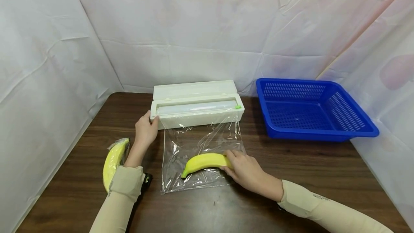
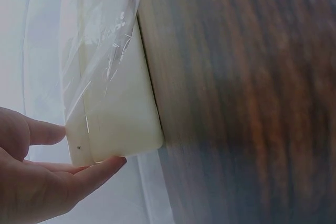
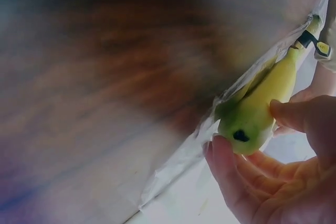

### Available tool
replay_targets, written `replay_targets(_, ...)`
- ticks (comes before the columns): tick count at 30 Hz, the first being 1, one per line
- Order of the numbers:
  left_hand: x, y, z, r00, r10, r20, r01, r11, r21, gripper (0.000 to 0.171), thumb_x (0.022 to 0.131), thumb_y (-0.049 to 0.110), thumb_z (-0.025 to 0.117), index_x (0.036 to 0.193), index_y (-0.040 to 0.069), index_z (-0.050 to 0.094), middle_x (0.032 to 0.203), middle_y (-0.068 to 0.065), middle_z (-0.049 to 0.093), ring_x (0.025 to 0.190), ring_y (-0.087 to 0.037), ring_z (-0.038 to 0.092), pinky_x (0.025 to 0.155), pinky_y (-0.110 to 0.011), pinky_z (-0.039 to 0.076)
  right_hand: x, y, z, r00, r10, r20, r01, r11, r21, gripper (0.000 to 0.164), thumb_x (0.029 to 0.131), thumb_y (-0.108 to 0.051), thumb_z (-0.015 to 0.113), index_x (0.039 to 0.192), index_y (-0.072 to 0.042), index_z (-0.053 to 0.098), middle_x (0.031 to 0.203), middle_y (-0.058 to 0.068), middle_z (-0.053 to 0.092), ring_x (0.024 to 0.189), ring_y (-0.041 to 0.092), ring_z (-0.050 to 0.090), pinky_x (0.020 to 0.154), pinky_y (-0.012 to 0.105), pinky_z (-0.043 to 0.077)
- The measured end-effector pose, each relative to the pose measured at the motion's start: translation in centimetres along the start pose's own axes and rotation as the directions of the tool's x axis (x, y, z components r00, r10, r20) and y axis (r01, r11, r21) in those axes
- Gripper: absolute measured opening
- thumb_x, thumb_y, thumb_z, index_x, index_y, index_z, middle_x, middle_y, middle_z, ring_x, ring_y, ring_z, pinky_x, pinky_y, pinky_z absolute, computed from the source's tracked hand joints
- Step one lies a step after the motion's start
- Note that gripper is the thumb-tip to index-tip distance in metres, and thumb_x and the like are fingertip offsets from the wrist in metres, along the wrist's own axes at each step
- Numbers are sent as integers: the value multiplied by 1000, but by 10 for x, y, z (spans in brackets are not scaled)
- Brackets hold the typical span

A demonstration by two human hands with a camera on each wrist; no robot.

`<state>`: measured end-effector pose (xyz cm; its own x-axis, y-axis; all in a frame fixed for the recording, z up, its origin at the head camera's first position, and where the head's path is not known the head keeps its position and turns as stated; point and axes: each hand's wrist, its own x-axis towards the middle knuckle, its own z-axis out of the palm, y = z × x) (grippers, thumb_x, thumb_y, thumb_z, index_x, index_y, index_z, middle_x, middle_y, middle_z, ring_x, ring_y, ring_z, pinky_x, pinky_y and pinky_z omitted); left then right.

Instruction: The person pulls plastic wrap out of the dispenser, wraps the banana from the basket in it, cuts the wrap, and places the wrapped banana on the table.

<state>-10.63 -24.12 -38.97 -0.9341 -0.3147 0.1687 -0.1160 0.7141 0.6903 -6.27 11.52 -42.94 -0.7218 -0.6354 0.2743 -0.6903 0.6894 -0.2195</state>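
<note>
A yellow banana (image 1: 205, 161) lies on a sheet of clear cling film (image 1: 173, 184) drawn out over the table. My right hand (image 1: 245, 172) grips the banana's right end between thumb and fingers; the right wrist view shows its dark tip (image 3: 241, 135). Behind the sheet stands a white cling film box (image 1: 198, 120) with its lid (image 1: 194, 91) raised and a roll (image 1: 197, 107) inside. The left hand (image 1: 146, 130) holds the box's left end, thumb at the upper edge and fingers against the end face, as the left wrist view shows. Film still runs from box to sheet.
A second banana (image 1: 111, 164), wrapped in film, lies left of the left forearm. At the back right stands a blue plastic basket (image 1: 318, 134) with slotted sides. The wooden table (image 1: 215, 208) is bordered by white cloth (image 1: 207, 46) behind and at both sides.
</note>
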Motion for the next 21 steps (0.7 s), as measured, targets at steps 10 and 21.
replay_targets(10, -17, 25, -11, 998, 60, 2, -60, 996, 66, 61, 110, 14, 52, 153, -23, 30, 153, -47, 36, 145, -60, 35, 119, -67, 33, -8, 14, -18, 999, 42, 16, -42, 999, 3, 50, 92, -34, 84, 128, -5, 66, 113, 15, 74, 100, 34, 74, 71, 51, 62)
replay_targets(21, -56, 61, -34, 969, 221, 108, -236, 961, 144, 53, 108, 13, 59, 148, -20, 45, 150, -43, 44, 139, -60, 45, 112, -68, 41, -27, 29, -37, 991, 101, 87, -101, 995, -10, 59, 90, -34, 86, 137, -4, 65, 121, 15, 73, 106, 35, 73, 75, 51, 62)
